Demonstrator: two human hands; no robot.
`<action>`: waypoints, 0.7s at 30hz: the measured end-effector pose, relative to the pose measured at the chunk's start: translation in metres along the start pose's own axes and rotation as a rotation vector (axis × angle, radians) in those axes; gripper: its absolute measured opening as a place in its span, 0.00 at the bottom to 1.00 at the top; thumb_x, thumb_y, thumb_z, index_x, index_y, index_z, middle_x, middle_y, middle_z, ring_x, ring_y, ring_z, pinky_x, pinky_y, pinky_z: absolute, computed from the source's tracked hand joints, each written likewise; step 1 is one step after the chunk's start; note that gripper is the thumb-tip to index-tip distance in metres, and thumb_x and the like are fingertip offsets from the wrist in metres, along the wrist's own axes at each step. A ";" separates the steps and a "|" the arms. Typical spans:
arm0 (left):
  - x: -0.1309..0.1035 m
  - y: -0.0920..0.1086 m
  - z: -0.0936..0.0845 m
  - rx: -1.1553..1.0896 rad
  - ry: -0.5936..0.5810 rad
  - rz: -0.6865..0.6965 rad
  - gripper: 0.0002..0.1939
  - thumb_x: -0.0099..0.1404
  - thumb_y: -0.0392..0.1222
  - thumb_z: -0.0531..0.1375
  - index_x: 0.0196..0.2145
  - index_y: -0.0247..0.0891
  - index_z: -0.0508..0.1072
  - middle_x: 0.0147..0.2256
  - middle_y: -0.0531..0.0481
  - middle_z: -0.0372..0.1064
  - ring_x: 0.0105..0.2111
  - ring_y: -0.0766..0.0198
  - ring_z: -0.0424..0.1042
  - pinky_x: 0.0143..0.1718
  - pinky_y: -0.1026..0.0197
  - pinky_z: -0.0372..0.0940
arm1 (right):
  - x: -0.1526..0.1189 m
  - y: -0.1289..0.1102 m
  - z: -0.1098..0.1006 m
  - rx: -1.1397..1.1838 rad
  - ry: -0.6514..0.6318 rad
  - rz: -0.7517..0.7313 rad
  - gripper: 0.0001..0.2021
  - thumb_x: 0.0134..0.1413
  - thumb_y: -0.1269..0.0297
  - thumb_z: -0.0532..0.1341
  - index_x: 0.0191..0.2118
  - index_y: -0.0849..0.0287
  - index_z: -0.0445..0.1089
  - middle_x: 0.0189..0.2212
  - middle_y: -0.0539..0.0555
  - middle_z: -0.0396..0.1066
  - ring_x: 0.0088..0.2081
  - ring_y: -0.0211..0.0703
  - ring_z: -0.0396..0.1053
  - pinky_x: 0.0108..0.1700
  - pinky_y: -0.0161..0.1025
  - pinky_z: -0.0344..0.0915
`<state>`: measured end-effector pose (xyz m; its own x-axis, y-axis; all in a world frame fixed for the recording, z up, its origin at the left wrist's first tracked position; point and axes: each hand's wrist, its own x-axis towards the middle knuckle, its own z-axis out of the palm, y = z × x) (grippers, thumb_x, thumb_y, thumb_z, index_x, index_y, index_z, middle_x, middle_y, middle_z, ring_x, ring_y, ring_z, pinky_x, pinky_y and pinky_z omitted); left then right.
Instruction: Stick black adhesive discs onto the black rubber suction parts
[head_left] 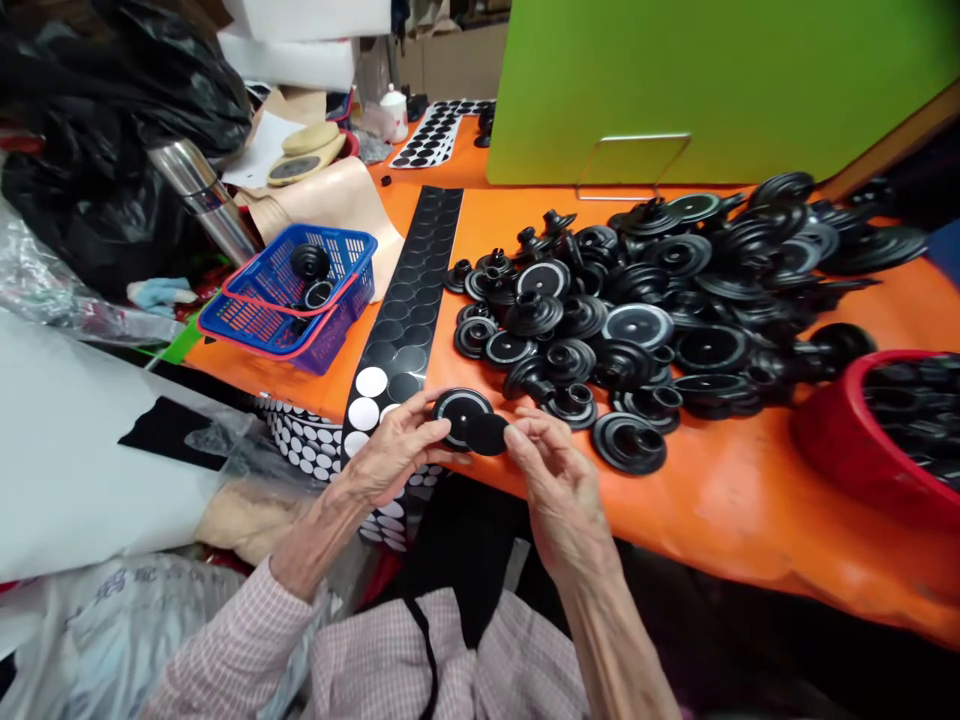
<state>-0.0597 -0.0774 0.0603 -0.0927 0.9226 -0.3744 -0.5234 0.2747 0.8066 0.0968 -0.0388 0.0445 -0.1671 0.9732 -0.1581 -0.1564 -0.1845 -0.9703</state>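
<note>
My left hand (401,447) grips a round black plastic part (452,407) with a pale ring on its face, held over the front edge of the orange table. Between the thumb and fingers of my right hand (551,460) is a thin black disc (487,434), which overlaps the right side of the part's face. Just left of these, a long black strip of round stickers (409,300) runs back across the table; several white circles show at its near end. A large heap of similar black parts (637,310) lies to the right.
A blue basket (352,245) holding a few black parts stands at the left, near a steel flask (202,200). At the right edge is a red tub (840,440) of black parts. A green board (712,90) rises behind the heap.
</note>
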 end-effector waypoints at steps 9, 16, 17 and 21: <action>-0.004 -0.004 0.001 0.010 -0.030 -0.012 0.22 0.55 0.33 0.64 0.48 0.39 0.74 0.46 0.45 0.71 0.40 0.58 0.74 0.42 0.52 0.73 | -0.006 0.009 0.017 -0.072 0.069 -0.039 0.12 0.50 0.53 0.63 0.28 0.58 0.71 0.41 0.55 0.68 0.45 0.45 0.67 0.49 0.44 0.64; -0.004 -0.008 0.000 0.039 -0.019 -0.008 0.22 0.55 0.34 0.63 0.49 0.40 0.74 0.48 0.45 0.71 0.42 0.57 0.74 0.43 0.53 0.73 | -0.007 0.008 0.021 -0.122 0.114 -0.039 0.13 0.49 0.53 0.63 0.28 0.59 0.72 0.41 0.57 0.69 0.45 0.46 0.68 0.48 0.45 0.65; -0.004 -0.008 -0.001 0.043 -0.019 -0.008 0.22 0.55 0.34 0.63 0.50 0.40 0.74 0.48 0.45 0.71 0.42 0.57 0.74 0.43 0.54 0.73 | -0.007 0.008 0.021 -0.120 0.117 -0.036 0.13 0.49 0.53 0.63 0.28 0.59 0.72 0.41 0.57 0.69 0.45 0.46 0.68 0.48 0.44 0.66; -0.004 -0.009 -0.002 0.034 -0.020 -0.010 0.23 0.56 0.33 0.63 0.51 0.40 0.74 0.48 0.44 0.72 0.42 0.57 0.74 0.43 0.53 0.73 | -0.006 0.011 0.022 -0.141 0.120 -0.038 0.12 0.49 0.54 0.63 0.28 0.59 0.71 0.41 0.57 0.68 0.45 0.46 0.68 0.47 0.44 0.66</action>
<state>-0.0561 -0.0841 0.0536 -0.0708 0.9248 -0.3738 -0.4952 0.2927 0.8180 0.0748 -0.0498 0.0384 -0.0448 0.9901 -0.1331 -0.0210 -0.1341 -0.9907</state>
